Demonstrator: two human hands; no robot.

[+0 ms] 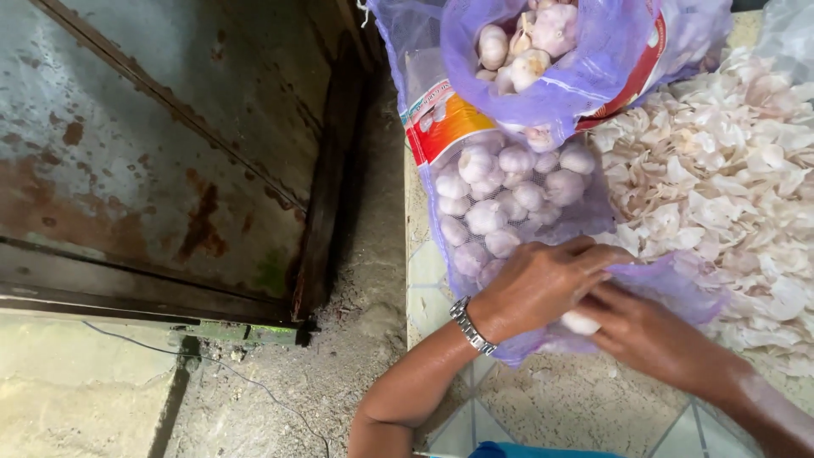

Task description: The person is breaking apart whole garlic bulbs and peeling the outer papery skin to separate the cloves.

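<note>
A purple mesh sack full of white garlic bulbs lies on a tiled floor, its top folded open with more bulbs showing. My left hand, with a metal watch at the wrist, presses on the sack's lower end, fingers curled over the mesh. My right hand lies just beside it, under the purple mesh edge. A white garlic bulb sits between the two hands, touched by both; which hand grips it is unclear.
A big heap of dry garlic skins covers the floor right of the sack. A rusty metal door with a dark frame stands at left, above a dusty concrete step with a thin wire.
</note>
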